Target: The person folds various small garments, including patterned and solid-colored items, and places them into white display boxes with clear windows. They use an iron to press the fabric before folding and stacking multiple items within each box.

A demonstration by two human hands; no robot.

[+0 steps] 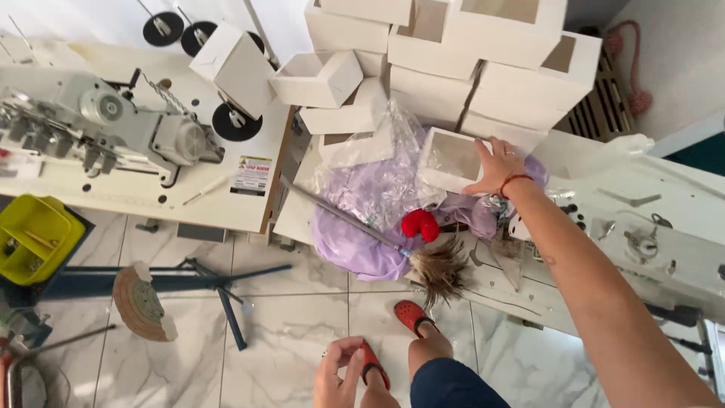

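— Marble floor underfoot, pale and veined. White bench on the left, with a sewing machine on top. Yellow bin low at the left edge.

— And straight ahead?

— Stacked white boxes, some with clear windows. Below them, a crumpled clear bag over a lilac bag.

— Right hand?

— Right hand stretched forward, fingers spread and loose, resting on the edge of a small window box. Touching, not closed round it. Red string at the wrist.

— Where exactly sits that box?

— Tilted on top of the bags, just under the stack, window up.

— Left hand?

— Left hand low in the view, near the knee, fingers pinched on a red sandal at the foot. Other red sandal flat on the floor, just beside.

— Anything else close by?

— Feather duster with a long grey handle, lying across the lilac bag. Small red thing just above the feathers; kind unclear. Second machine on the right, beside the arm.
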